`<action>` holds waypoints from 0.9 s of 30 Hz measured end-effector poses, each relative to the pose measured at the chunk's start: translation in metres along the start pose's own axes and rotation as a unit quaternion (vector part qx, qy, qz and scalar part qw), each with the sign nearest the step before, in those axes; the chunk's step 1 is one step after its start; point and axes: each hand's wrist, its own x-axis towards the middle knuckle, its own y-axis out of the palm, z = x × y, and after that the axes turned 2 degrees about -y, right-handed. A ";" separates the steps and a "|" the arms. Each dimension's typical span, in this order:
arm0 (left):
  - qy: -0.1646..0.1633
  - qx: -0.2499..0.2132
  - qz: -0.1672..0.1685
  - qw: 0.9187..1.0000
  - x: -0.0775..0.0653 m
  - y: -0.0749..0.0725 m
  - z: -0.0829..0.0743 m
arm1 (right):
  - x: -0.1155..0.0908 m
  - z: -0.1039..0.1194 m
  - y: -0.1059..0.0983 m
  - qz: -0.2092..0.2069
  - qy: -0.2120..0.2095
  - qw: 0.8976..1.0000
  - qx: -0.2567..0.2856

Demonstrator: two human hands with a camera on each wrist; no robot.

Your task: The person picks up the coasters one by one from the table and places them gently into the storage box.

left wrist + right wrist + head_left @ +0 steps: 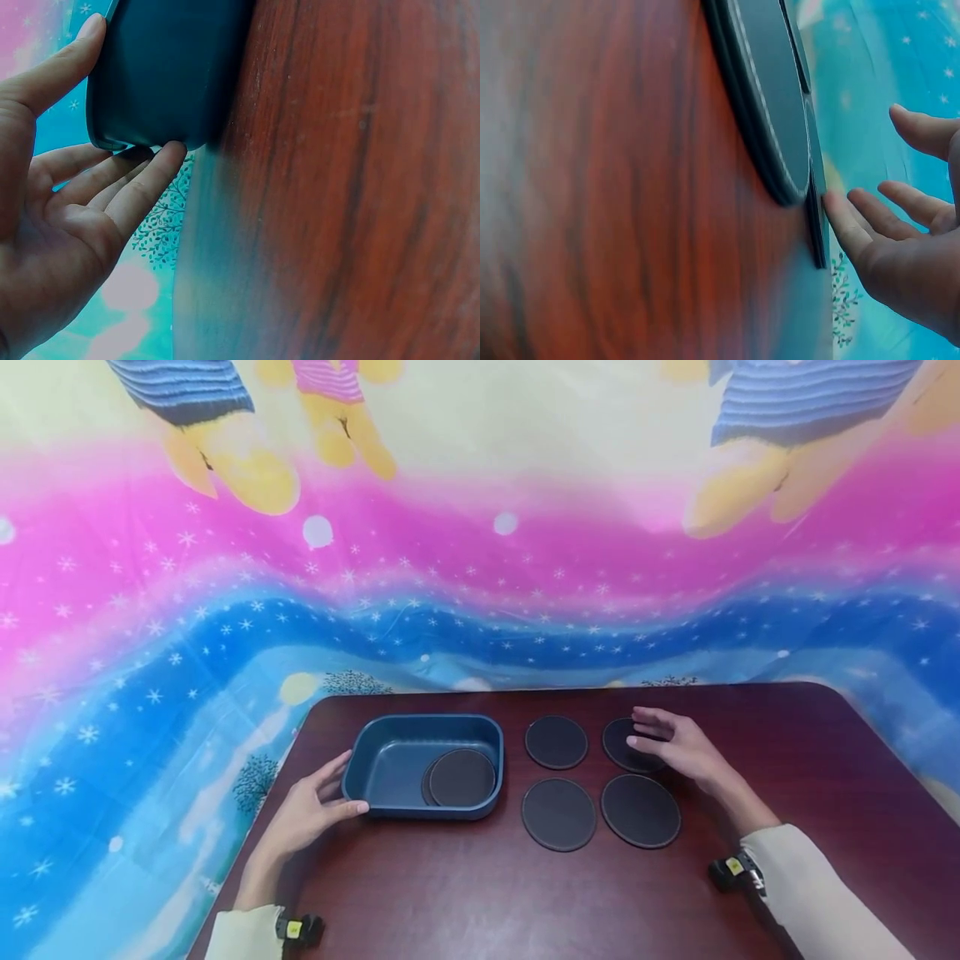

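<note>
My left hand (pixel 303 810) holds a dark blue rectangular container (pixel 367 717) at its near left corner, thumb at the front rim and fingers against the end wall. Inside the container, at its right end, lie round dark coasters (pixel 462 778), one overlapping another. My right hand (pixel 686 747) hovers with spread fingers over the far right coaster (pixel 621 745), hiding part of it; nothing is between thumb and fingers. Stitching shows along the edge of a nearer coaster (pixel 776 90) in the right wrist view.
Right of the container lie more coasters: far left (pixel 556 742), near left (pixel 558 814) and near right (pixel 641 811). All rest on a dark red-brown wooden table (pixel 450 893). A patterned cloth backdrop (pixel 465 552) hangs behind the table's far edge.
</note>
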 end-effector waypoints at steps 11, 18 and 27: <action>-0.004 -0.019 0.005 1.000 -0.001 0.000 -0.003 | 0.006 -0.005 -0.020 0.010 -0.004 1.000 -0.015; -0.005 -0.034 0.003 0.999 -0.001 0.000 -0.001 | 0.012 -0.012 -0.030 0.030 -0.029 0.998 -0.051; 0.001 -0.030 -0.002 1.000 0.000 0.002 0.003 | 0.019 -0.020 -0.026 0.057 -0.043 0.989 -0.133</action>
